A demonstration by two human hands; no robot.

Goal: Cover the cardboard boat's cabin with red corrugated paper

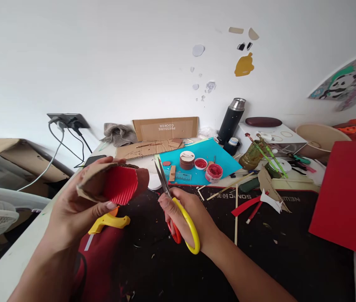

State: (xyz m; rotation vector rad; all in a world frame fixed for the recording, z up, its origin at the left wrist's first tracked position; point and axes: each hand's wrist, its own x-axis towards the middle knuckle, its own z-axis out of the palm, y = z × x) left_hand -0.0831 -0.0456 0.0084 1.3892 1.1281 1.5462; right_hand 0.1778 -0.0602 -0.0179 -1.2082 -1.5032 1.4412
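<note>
My left hand (80,209) is wrapped round a cardboard piece (94,180) with a red corrugated face (123,184) and a brown part at its right end. My right hand (187,218) holds scissors (193,235) with one yellow and one red handle. The blades point up and slightly left, a little apart at the tips, and stand to the right of the cardboard piece without touching it. Below my left hand lies a yellow tool (113,222), partly covered by the hand.
A blue sheet (209,151) bears an open jar of red paint (214,172) and a brown jar (187,160). Behind stand a black thermos (232,119) and cardboard (167,128). A green-brown brush jar (251,155), red strips (247,206) and a red board (347,197) are on the right.
</note>
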